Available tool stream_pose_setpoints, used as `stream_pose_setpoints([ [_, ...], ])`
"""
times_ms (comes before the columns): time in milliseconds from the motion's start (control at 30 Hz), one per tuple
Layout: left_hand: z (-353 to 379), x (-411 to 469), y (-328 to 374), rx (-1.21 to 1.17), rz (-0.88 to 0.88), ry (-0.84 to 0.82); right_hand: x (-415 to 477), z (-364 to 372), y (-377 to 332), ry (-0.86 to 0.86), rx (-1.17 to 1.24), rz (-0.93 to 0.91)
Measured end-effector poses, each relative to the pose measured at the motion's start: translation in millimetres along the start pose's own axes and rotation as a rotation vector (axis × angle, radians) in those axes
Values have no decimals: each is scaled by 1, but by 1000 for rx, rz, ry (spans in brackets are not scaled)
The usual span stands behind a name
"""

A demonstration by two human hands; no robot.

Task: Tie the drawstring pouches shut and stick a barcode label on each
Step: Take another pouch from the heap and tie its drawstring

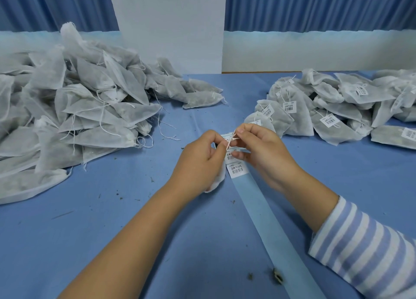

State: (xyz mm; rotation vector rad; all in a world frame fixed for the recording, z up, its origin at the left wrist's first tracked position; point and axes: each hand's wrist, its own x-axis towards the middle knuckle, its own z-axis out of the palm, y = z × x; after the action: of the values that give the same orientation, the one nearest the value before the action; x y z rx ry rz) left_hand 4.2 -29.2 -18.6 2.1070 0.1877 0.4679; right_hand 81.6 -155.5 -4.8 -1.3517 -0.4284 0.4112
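On blue tablecloth (pixel 135 220) between untied heap (pixel 78 100) and labelled heap (pixel 337 109), pinching drawstring (pixel 229 141) in fingertips of left hand (pixel 200 161) and right hand (pixel 262 151), keeping pouch (pixel 217 179) under left palm beside label strip (pixel 258 208), likely for quick labelling.

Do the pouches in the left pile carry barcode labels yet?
No, the left pile shows only bare white pouches, while barcode labels sit on those in the right pile.

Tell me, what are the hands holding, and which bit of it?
The left hand and right hand pinch the drawstring of a pouch tucked under the left palm.
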Motion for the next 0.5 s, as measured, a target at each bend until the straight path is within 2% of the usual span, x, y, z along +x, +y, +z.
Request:
stream_pose_setpoints([
  [167, 0, -1, 2, 301, 148, 97, -2, 2, -2, -2, 32, 76],
  [500, -2, -1, 0, 322, 86, 184, -4, 1, -5, 8, 25, 123],
])
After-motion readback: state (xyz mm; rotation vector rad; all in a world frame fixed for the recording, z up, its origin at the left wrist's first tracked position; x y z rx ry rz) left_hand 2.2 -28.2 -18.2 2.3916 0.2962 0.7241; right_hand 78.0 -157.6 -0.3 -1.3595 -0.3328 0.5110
